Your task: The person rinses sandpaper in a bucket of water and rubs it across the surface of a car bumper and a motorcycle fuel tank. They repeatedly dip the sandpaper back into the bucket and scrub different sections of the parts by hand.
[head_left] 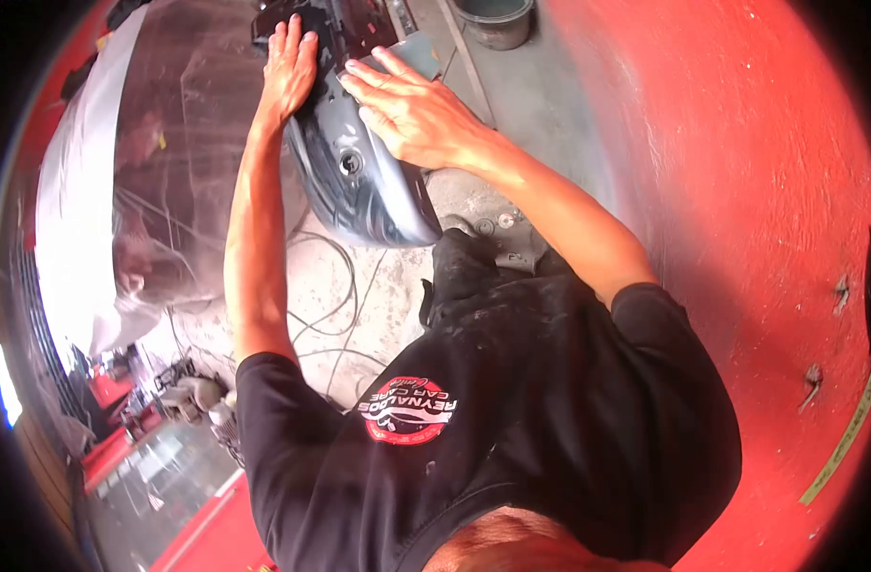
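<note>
A dark car bumper (364, 195) with patchy grey areas and a round hole stretches out in front of me, its rounded end toward me. My left hand (291, 71) lies flat on its left side near the far part, fingers straight and close together. My right hand (412, 114) rests over its right edge, palm down, with the fingers stretched out and slightly apart. A flat grey-green piece (416, 57) shows just past the right fingers; I cannot tell whether the hand presses on it. The right palm is hidden.
A plastic-covered vehicle (183, 143) stands at left. A red wall (740, 191) rises close on the right. A dark bucket (497, 21) sits on the floor at the top. Cables (345, 296) loop across the floor. A glass-topped red case (169, 477) is at lower left.
</note>
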`<state>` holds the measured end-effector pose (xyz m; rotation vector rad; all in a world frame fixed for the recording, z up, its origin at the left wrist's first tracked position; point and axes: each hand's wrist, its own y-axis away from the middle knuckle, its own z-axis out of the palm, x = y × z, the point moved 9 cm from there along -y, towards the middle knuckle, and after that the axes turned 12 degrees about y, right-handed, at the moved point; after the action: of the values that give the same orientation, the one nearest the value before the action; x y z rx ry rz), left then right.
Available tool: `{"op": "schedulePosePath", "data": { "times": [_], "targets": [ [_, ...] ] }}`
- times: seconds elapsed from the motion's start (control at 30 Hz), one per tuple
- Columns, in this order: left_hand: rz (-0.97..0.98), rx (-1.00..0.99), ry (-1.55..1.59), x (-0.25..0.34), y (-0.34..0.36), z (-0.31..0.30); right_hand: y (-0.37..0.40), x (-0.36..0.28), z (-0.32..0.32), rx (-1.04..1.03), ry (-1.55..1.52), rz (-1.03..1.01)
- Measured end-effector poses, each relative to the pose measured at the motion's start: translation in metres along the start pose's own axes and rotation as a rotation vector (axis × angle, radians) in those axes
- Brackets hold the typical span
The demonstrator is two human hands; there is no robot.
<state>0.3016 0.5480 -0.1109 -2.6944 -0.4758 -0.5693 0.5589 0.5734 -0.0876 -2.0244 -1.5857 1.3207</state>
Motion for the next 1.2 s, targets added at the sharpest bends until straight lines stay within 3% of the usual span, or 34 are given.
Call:
{"op": "schedulePosePath", "data": {
  "times": [0.07,0.13,0.17,0.27,0.4,0.5,0.57,0.67,0.7,0.77,1.03,1.13,1.2],
  "targets": [
    [0.342,-0.027,-0.235,-0.059,-0.014,0.015,0.003,-0.008,0.013,-0.073,-0.006,-0.053],
    [-0.22,0.005,0.041,-0.009,0.005,0.001,0.019,-0.025,0.0,-0.134,0.053,-0.088],
    [-0.153,-0.009,-0.024,-0.017,0.003,0.001,0.032,-0.035,-0.004,-0.115,0.043,-0.073],
    [-0.31,-0.005,-0.003,0.006,0.012,-0.005,0.076,-0.05,-0.016,-0.1,0.024,-0.086],
    [-0.198,-0.1,-0.142,-0.018,0.003,0.011,0.113,-0.063,-0.015,-0.067,0.058,-0.154],
    [-0.242,0.031,-0.021,-0.012,0.005,0.001,0.135,-0.07,-0.015,-0.019,0.127,-0.216],
    [-0.187,-0.157,-0.235,-0.011,0.003,0.013,0.156,-0.068,-0.005,0.005,0.13,-0.26],
    [-0.219,-0.115,-0.255,-0.012,0.002,0.013,0.189,-0.066,0.006,0.036,0.133,-0.303],
    [-0.219,-0.009,-0.145,-0.02,0.0,0.012,0.199,-0.064,0.011,-0.008,0.147,-0.318],
    [-0.221,-0.035,-0.183,-0.015,0.001,0.012,0.215,-0.06,0.016,-0.081,0.205,-0.336],
    [-0.27,-0.102,-0.222,0.01,0.009,0.011,0.076,-0.061,-0.011,-0.045,0.169,-0.154],
    [-0.311,0.033,-0.088,0.003,0.01,0.01,0.009,-0.03,0.004,-0.093,0.17,0.001],
    [-0.332,0.015,-0.079,0.009,0.009,0.007,-0.01,-0.024,0.007,-0.117,0.171,0.031]
  ]
}}
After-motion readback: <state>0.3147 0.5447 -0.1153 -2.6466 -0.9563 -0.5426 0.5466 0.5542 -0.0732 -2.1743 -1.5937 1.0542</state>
